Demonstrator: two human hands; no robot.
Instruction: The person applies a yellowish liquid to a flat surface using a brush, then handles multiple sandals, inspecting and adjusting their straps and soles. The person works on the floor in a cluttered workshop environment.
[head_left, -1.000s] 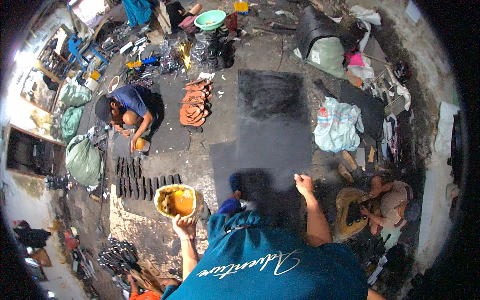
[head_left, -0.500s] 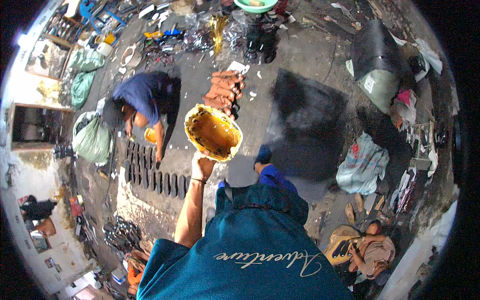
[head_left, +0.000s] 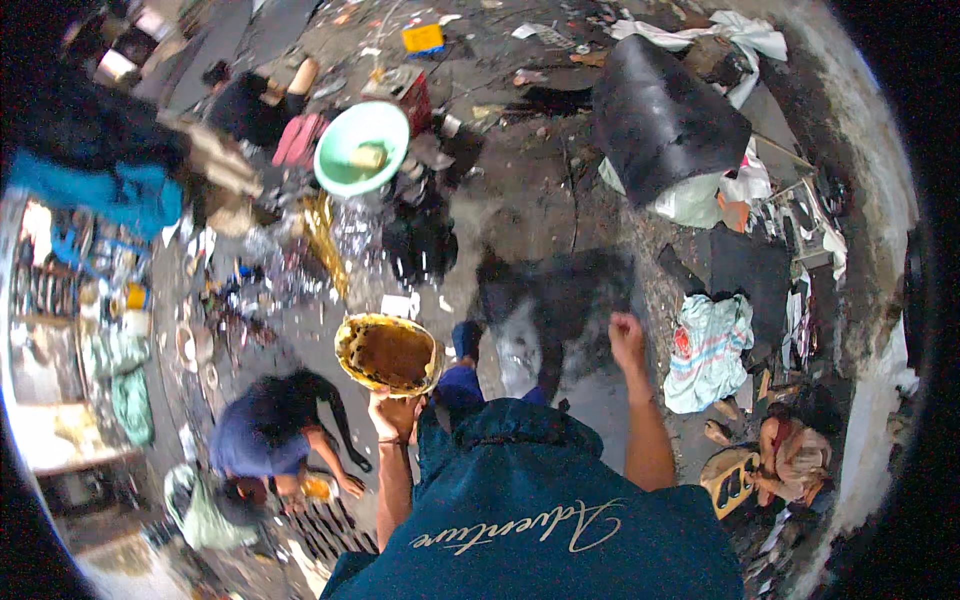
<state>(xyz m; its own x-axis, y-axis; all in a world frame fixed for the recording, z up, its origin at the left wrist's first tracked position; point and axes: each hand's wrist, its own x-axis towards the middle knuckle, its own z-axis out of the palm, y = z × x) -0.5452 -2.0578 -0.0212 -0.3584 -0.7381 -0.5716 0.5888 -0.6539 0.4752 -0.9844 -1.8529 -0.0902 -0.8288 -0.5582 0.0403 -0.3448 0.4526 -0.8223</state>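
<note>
My left hand (head_left: 392, 415) is closed on the near rim of a yellowish tub (head_left: 390, 362), holding it up in front of me. The tub's rim is crusted and dark-spotted, and amber-brown stuff coats its inside. Out to the right, my right hand (head_left: 627, 338) hangs with its fingers curled in and nothing visible in it. Beneath it lies a large dark sheet (head_left: 590, 300) on the floor, partly shiny.
A co-worker in dark blue (head_left: 262, 425) bends over rows of dark sole-shaped pieces (head_left: 325, 530) at lower left. Ahead stands a pale green basin (head_left: 362, 150). To the right lie a bulky black roll (head_left: 670, 120) and a pale sack (head_left: 708, 350); another person (head_left: 795, 455) sits lower right.
I have moved forward and turned, so the basin is nearer and the bending co-worker has slipped to lower left. My right hand has come into view. The tub stays in my left hand.
</note>
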